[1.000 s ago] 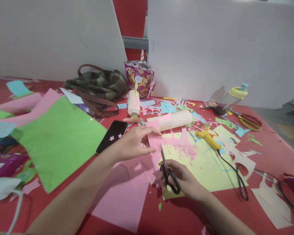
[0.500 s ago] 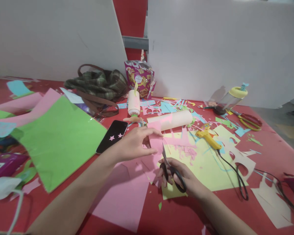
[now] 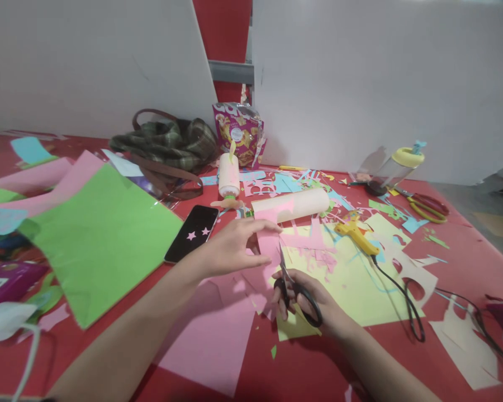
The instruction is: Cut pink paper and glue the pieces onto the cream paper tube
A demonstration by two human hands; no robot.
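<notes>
My left hand [image 3: 241, 245] grips a piece of pink paper [image 3: 269, 245], its thumb and fingers on the sheet's left side. From the right, my right hand [image 3: 304, 296] holds black-handled scissors [image 3: 282, 262], fingers through the loops. The blades point up and away from me, along the right edge of the pink paper. Below both hands lies a larger pink sheet [image 3: 218, 335]. Two small pink stars [image 3: 191, 236] rest on a black phone [image 3: 193, 231] left of my left hand. Just beyond the hands lies a cream paper roll [image 3: 305, 204].
A yellow glue gun [image 3: 360, 237] with a black cord lies on yellow paper [image 3: 347, 296] at right. Green paper [image 3: 104, 240] spreads left. Behind stand a snack bag [image 3: 238, 134], a plaid bag [image 3: 171, 142] and a yellow-lidded clear container [image 3: 398, 167]. Red-and-yellow-handled scissors [image 3: 427, 207] lie far right.
Both hands, with the pink paper and the scissors, have shifted very slightly to the right. The other things on the table stay as they were.
</notes>
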